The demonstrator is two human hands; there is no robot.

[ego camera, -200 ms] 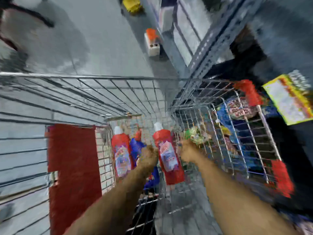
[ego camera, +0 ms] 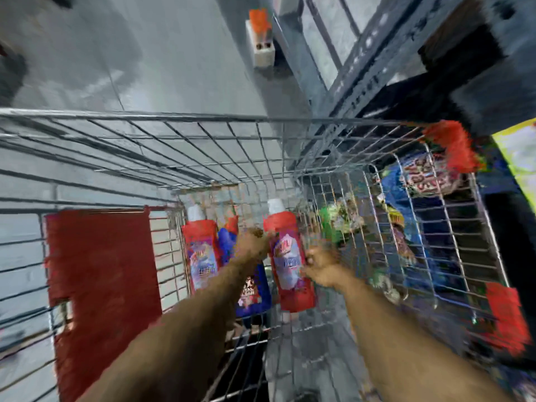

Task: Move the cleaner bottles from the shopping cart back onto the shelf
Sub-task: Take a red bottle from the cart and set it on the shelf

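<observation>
Both bare arms reach down into the wire shopping cart (ego camera: 203, 158), and the frame is heavily smeared. A red cleaner bottle with a white cap (ego camera: 290, 256) lies on the cart floor between the hands: the left hand (ego camera: 253, 242) presses against its upper left edge near the shoulder, the right hand (ego camera: 320, 266) sits against its right side at the label — whether either set of fingers is wrapped around it cannot be told through the blur. Just left of the left hand lie a blue bottle (ego camera: 255, 288) with a red top and, beside that, a second red bottle (ego camera: 200, 253) with a white cap. A red plastic panel (ego camera: 101, 274) hangs on the cart's left wall. The shelf upright (ego camera: 362, 71) rises beyond the cart's far right corner.
</observation>
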